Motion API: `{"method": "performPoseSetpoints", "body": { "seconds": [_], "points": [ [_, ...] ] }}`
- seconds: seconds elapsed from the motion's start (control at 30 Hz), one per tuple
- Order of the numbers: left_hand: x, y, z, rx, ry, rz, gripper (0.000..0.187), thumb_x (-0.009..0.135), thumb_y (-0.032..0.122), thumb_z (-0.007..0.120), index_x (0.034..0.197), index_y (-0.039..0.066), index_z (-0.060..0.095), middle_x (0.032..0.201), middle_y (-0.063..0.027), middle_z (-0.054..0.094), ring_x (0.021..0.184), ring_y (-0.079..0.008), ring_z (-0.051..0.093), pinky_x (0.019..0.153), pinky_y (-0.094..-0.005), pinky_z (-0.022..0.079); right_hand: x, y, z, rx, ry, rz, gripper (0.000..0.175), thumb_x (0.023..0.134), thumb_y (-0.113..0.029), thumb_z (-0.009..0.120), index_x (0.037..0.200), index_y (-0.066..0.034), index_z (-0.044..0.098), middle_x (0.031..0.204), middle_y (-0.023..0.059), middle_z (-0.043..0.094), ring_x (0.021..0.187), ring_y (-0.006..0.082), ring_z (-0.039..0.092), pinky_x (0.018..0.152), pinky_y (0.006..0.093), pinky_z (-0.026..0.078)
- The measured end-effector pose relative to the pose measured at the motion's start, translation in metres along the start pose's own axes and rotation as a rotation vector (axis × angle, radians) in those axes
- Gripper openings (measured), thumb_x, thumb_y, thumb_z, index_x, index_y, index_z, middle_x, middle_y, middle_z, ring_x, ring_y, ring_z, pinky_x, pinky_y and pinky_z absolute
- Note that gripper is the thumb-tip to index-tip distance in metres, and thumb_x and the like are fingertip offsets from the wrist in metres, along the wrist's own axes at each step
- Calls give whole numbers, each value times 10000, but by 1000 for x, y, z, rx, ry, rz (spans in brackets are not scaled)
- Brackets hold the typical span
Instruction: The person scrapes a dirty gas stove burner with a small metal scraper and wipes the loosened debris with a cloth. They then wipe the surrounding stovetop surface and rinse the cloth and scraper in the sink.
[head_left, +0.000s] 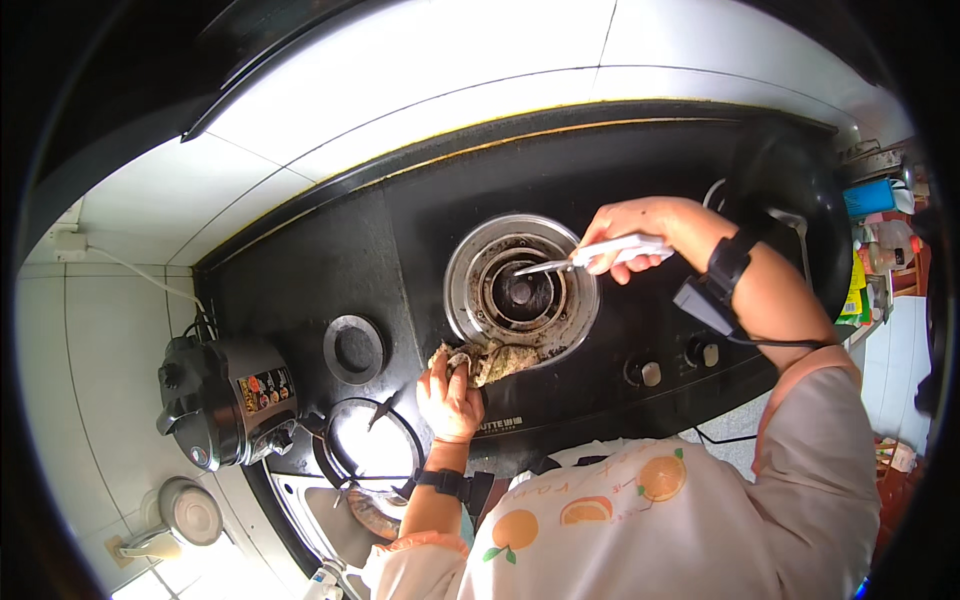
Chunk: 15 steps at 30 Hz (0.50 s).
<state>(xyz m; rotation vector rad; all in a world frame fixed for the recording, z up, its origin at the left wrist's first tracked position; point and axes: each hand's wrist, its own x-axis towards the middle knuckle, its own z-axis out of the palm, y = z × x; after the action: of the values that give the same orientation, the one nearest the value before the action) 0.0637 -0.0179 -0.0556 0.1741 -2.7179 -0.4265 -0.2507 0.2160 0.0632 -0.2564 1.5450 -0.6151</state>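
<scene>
My left hand (452, 401) is closed on a crumpled, dirty cloth (510, 361) at the near left rim of a gas burner. The burner's round metal drip tray (466, 281) is stained brown, with grime along its near edge. Over its right side, my right hand (626, 240) grips the white handle of a tool (622, 249), whose thin metal end reaches over the burner centre. The tool's exact kind is unclear. A dark burner ring (354, 349) lies on the black surface at the left, beyond a round pan support (322, 450).
An electric pressure cooker (232, 397) stands at the left, near a sink (315, 517). Two stove knobs (643, 373) are on the near right of the cooktop (555, 405). A black wok (795, 217) with a metal utensil stands at the far right, beside several packages.
</scene>
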Motion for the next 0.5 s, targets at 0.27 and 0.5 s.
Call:
{"method": "performPoseSetpoints", "body": {
  "seconds": [0.27,0.5],
  "points": [
    [1,-1,2,13,2,19,384,664,99,577,1035,76,675,1229,-168,577,988,-358,550,857,-450,488,14,-6,-4,18,-31,5,357,843,-234,728,1163,-101,643,682,88,652,412,98,515,328,246,377],
    [0,3,1,48,-9,-17,376,658,103,575,1019,73,678,1219,-169,585,989,-363,553,856,-457,487,46,-55,-37,-442,-208,-17,533,838,-176,723,1349,-194,572,648,37,652,395,58,484,320,223,363]
  ]
}}
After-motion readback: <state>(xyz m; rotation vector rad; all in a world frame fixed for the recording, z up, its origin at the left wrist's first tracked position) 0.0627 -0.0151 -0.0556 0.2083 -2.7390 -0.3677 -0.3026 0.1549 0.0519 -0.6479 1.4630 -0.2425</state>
